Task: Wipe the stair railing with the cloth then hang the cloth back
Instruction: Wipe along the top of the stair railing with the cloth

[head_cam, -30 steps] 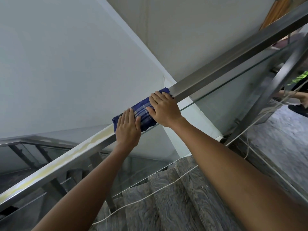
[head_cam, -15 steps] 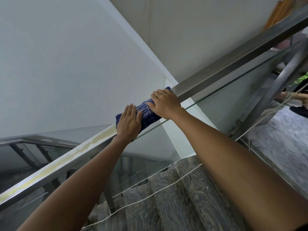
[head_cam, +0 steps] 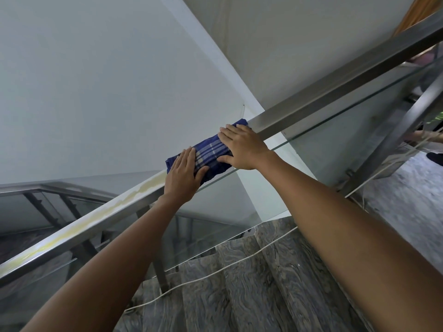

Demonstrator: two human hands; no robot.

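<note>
Cloth (head_cam: 209,152) lies lengthwise along sloping railing (head_cam: 335,85), under both hands.

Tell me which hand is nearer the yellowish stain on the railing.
Left. The left hand presses the cloth just above the stain; the right hand sits farther up the railing.

Both bare arms stretched forward and up, side by side. Left hand (head_cam: 183,173) palm down, fingers straight and close together, thumb spread to the right. Right hand (head_cam: 242,146) higher and to the right, also flat, fingers extended, thumb angled out leftward.
</note>
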